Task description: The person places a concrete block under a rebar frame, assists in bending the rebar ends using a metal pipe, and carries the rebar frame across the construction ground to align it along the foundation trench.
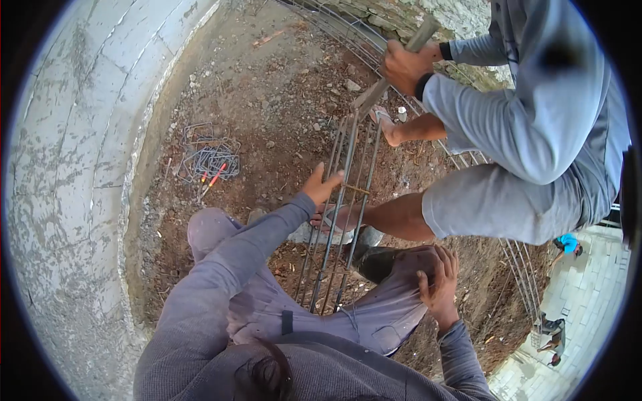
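Note:
A long rebar cage of thin steel bars runs away from between my legs, with a rusty stirrup across it. My left hand is at the cage's left side, thumb and index finger spread, fingertips at the bars. Whether its lower fingers touch a bar is hidden. My right hand rests open on my right knee, holding nothing. Facing me, another person grips a wooden stick in both hands, its lower end at the cage's far end. That person's sandaled foot is beside and partly behind the bars.
On the dirt to the left lies a pile of bent steel stirrups with a red-handled tool on it. A concrete wall curves along the left. More long rebar lies at right, and other people are farther off.

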`<state>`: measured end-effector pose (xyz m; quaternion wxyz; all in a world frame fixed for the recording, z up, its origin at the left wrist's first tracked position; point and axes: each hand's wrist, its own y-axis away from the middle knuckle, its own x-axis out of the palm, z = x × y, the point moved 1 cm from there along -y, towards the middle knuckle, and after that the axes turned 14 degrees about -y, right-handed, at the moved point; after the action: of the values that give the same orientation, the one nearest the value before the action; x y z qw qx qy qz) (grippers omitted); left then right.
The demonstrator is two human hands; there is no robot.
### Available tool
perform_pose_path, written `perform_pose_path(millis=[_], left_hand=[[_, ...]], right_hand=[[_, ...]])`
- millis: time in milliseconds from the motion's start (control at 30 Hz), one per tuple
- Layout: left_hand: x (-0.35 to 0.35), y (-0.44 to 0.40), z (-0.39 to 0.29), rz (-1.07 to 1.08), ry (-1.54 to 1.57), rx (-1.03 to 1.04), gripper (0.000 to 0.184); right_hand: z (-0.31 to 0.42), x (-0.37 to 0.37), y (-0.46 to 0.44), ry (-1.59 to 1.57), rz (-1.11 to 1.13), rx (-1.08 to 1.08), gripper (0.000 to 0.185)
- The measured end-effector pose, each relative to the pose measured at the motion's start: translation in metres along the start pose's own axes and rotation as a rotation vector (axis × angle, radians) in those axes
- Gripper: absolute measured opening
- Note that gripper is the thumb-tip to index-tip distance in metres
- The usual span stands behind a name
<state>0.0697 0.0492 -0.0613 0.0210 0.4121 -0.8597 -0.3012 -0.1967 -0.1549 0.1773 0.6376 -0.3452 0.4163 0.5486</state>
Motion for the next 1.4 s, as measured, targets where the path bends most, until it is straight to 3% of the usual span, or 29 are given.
perform_pose_path(millis=[67, 133, 267, 567, 667, 867, 1400], left_hand=[[0.011, 0.02, -0.018, 0.049, -0.021, -0.006, 0.114], [0.02, 0.029, -0.02, 0.042, -0.476, 0.052, 0.123], [0.025, 0.038, -0.01, 0.139, -0.595, 0.027, 0.122], [0.022, 0.038, -0.002, 0.293, -0.544, -0.096, 0.109], [0.024, 0.035, 0.003, 0.323, -0.431, -0.068, 0.107], [0.014, 0.041, -0.012, 0.402, -0.411, -0.081, 0.102], [0.038, 0.029, 0.01, 0.317, -0.408, -0.085, 0.106]], right_hand=[[-0.01, 0.01, 0.016, 0.025, 0.036, 0.017, 0.052], [-0.025, 0.021, 0.029, -0.034, 0.009, 0.116, 0.055], [-0.028, 0.029, 0.027, -0.029, -0.062, 0.084, 0.057], [-0.025, 0.034, 0.024, -0.103, -0.015, 0.217, 0.052], [-0.025, 0.036, 0.02, -0.051, -0.069, 0.096, 0.051], [-0.019, 0.031, 0.012, -0.058, 0.016, 0.11, 0.049], [-0.025, 0.032, 0.017, -0.057, -0.008, 0.074, 0.049]])
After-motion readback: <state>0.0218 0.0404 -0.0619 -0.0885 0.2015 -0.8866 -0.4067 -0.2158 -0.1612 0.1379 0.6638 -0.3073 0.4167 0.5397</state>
